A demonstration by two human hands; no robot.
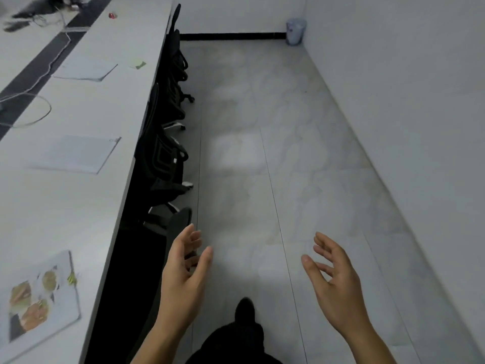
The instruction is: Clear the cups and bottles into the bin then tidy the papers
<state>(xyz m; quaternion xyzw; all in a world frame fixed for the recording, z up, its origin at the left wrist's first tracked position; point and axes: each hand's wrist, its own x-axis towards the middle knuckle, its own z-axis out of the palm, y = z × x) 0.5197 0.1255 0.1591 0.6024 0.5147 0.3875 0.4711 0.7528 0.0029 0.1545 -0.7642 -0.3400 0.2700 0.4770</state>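
Note:
My left hand [183,274] and my right hand [334,282] are both open and empty, held out over the floor in the aisle. A bin [295,31] with a pale liner stands in the far corner against the wall. On the long white table [65,206] at my left lie a near sheet with food pictures [39,298], a clipped stack of papers [78,153] in the middle and another stack [85,69] farther on. A yellow-green note [138,64] lies by the table edge. No cups or bottles are in sight.
Black office chairs [168,143] are tucked along the table's right side. A white cable [31,109] loops across the table, and a small red object [112,15] lies far back. The tiled aisle floor [262,153] runs to the bin, with a wall on the right.

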